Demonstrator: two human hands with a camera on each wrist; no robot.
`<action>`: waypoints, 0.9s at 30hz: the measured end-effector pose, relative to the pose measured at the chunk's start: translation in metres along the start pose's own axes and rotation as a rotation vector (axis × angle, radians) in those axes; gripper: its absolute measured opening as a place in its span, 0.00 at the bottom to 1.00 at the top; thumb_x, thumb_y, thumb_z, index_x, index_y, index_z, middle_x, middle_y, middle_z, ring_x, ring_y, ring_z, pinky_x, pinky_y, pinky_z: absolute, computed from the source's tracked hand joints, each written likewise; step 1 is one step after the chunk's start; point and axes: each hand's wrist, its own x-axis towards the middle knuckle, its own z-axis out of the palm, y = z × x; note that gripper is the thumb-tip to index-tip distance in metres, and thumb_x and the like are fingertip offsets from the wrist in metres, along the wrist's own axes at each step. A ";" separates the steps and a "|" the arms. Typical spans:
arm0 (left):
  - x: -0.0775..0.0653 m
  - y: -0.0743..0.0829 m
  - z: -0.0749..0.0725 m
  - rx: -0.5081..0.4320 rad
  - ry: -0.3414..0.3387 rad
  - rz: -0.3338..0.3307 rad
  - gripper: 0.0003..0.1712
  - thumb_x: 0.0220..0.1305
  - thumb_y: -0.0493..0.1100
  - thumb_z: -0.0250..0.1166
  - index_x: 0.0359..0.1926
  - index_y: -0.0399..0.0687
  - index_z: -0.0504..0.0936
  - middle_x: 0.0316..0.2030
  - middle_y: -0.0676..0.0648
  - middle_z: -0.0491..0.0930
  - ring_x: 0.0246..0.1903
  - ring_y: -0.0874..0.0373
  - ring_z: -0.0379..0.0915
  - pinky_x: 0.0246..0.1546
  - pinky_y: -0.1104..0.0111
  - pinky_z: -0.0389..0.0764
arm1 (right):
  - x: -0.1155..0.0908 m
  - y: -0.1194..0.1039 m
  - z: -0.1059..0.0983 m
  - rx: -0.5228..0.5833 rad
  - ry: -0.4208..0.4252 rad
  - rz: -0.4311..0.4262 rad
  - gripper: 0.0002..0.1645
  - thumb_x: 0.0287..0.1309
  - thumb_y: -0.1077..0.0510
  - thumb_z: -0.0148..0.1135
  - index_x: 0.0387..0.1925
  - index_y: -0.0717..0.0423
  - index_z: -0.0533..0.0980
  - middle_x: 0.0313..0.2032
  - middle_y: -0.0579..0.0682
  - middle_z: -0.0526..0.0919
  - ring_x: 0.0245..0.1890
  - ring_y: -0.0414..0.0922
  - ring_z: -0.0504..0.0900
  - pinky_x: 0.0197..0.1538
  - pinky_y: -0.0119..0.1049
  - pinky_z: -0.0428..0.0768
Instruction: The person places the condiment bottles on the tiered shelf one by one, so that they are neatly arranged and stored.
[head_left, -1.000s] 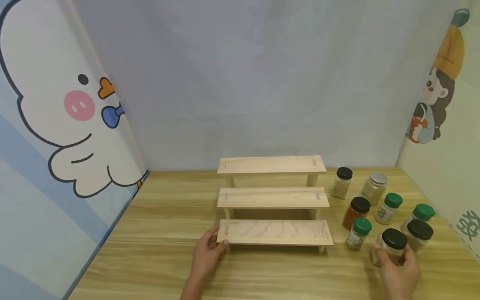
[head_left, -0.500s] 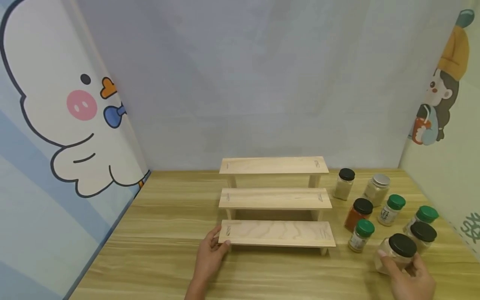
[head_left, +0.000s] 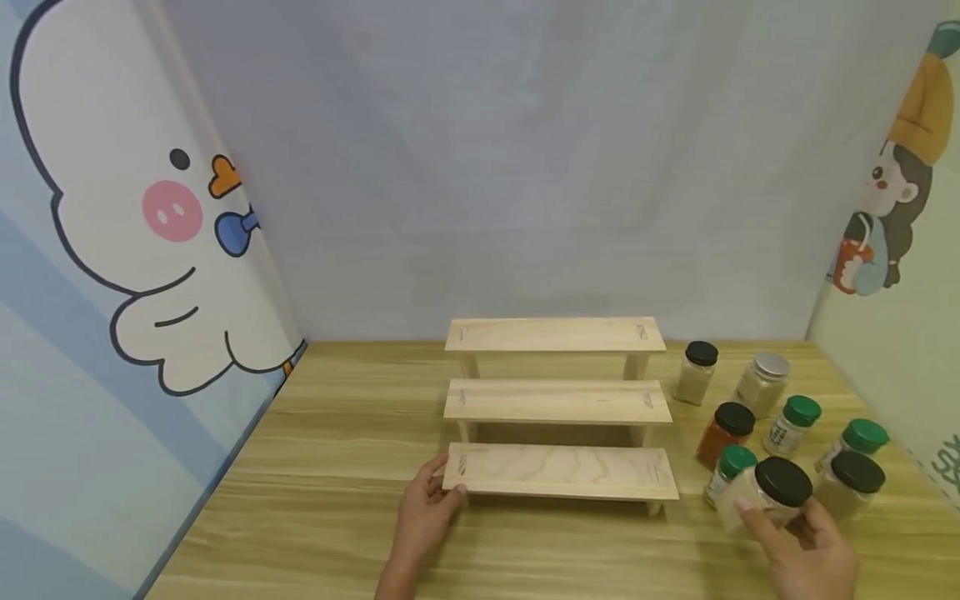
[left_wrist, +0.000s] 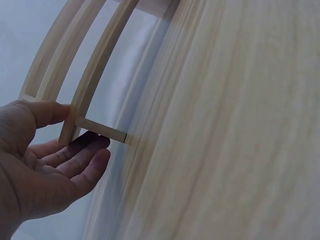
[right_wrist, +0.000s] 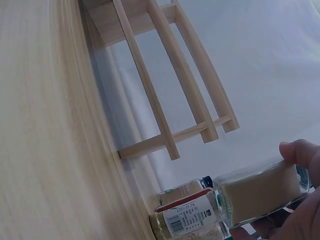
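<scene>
A three-tier wooden step rack (head_left: 558, 472) stands on the table in the head view. My left hand (head_left: 423, 518) grips the left end of its lowest step. In the left wrist view the thumb (left_wrist: 50, 113) lies against the board and the other fingers curl beneath it, near a leg. My right hand (head_left: 813, 554) holds a clear spice jar (head_left: 742, 500) with a black lid and pale powder inside, tilted and lifted off the table. Beside it is a green-capped spice bottle (head_left: 733, 467), partly hidden by the jar; its label (right_wrist: 191, 216) shows in the right wrist view.
Several other jars stand right of the rack: a black-lidded red-orange one (head_left: 723, 439), a pale black-lidded one (head_left: 693, 379), a silver-lidded one (head_left: 761, 387), two green-capped ones (head_left: 787, 432), and another black-lidded jar (head_left: 847, 492). A grey wall (head_left: 487, 167) rises behind the table.
My right hand has lifted the jar; it first shifted right, then left and up toward the green-capped bottle, tilting. The left hand keeps its grip on the rack. The head view has shifted slightly.
</scene>
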 end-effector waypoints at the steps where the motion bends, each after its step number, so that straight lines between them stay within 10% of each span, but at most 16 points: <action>1: 0.000 0.000 0.000 -0.003 -0.003 0.000 0.35 0.58 0.32 0.63 0.63 0.27 0.59 0.46 0.27 0.75 0.44 0.41 0.75 0.41 0.59 0.76 | -0.001 -0.001 0.001 -0.006 0.000 -0.021 0.31 0.44 0.46 0.73 0.49 0.53 0.75 0.29 0.25 0.74 0.34 0.27 0.71 0.32 0.17 0.69; 27: 0.001 0.001 0.000 0.047 0.019 0.012 0.33 0.56 0.33 0.64 0.62 0.29 0.64 0.42 0.33 0.78 0.41 0.46 0.77 0.40 0.60 0.76 | -0.013 -0.045 0.030 -0.029 -0.248 -0.437 0.31 0.49 0.51 0.71 0.56 0.52 0.74 0.38 0.39 0.80 0.35 0.33 0.75 0.33 0.25 0.73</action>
